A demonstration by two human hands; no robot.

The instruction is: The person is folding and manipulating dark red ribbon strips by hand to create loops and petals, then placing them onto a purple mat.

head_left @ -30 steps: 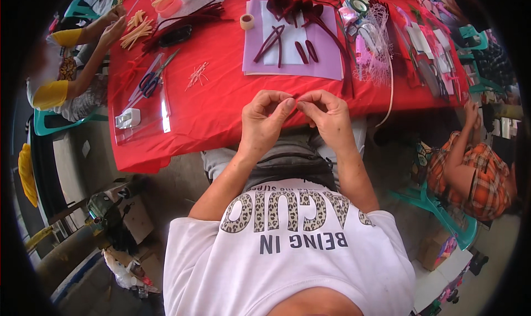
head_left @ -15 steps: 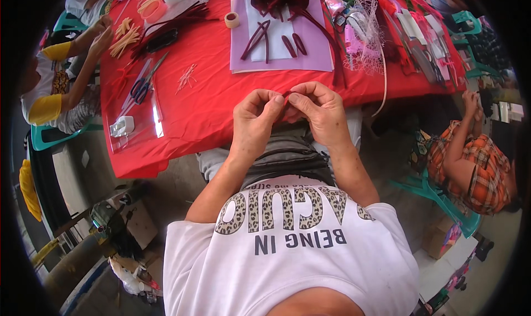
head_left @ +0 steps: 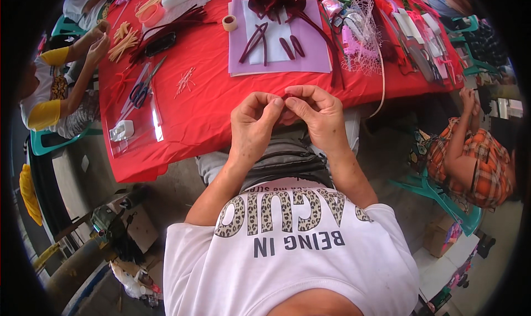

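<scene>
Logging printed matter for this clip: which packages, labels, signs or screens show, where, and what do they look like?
Clear plastic sleeve: left end of the red table, flat, glossy, transparent.
Cardboard box: floor at right, beside a green chair, brown.
White shirt: bottom centre, leopard-patterned and dark lettering.
No screens or signs seen.

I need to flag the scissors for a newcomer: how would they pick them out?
On the red-covered table, look to its left part, under a clear plastic sheet. The blue-handled metal scissors lie there, the only thing with looped handles, beside scattered thin sticks.
</scene>
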